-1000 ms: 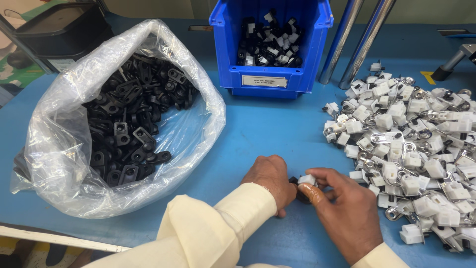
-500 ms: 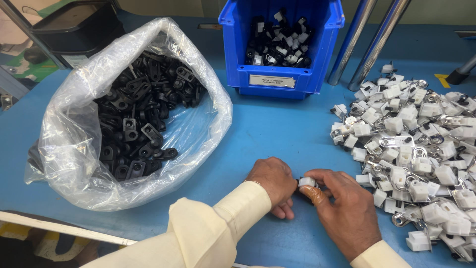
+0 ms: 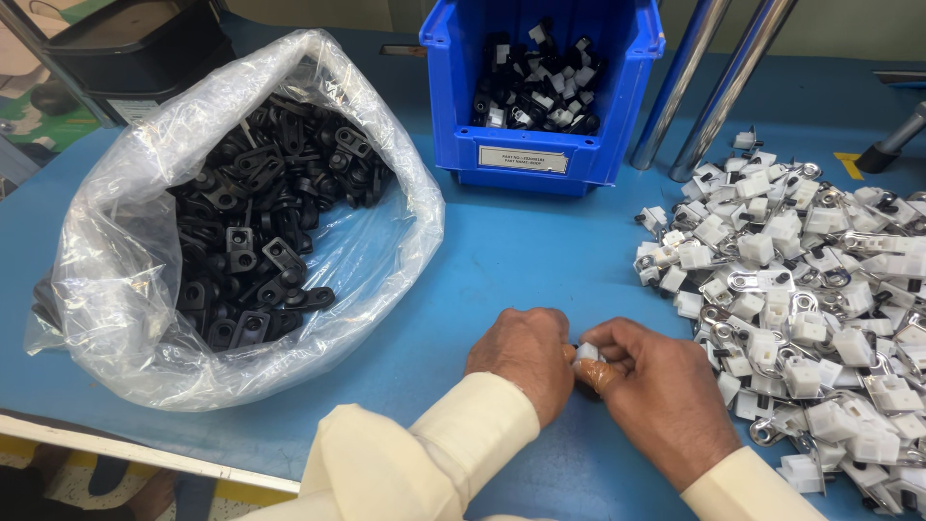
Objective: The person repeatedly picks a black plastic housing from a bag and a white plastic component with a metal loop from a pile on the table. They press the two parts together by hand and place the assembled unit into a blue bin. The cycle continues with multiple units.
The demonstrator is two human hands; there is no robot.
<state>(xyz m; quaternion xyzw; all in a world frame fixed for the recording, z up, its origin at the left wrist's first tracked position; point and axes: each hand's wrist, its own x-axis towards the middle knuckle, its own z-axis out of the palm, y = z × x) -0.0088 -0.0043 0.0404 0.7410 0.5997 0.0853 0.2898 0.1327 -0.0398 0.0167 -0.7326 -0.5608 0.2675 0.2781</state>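
My left hand (image 3: 522,359) and my right hand (image 3: 656,396) meet low on the blue table (image 3: 502,260), fingers closed together on one small white plastic part (image 3: 586,353) pinched between them. A dark piece seems to sit under the white part, mostly hidden by my fingers. Both cream sleeves come in from the bottom edge. Just right of my right hand lies a heap of white plastic parts with metal clips (image 3: 810,289).
A clear plastic bag (image 3: 125,289) full of black plastic parts (image 3: 260,232) lies at the left. A blue bin (image 3: 540,87) with black-and-white assembled pieces stands at the back centre. Two metal poles (image 3: 704,87) rise to its right. A black container (image 3: 135,48) is at the far left.
Both hands stay together on the small white part, with only slight finger movement. The view has shifted a little; nothing else has moved.
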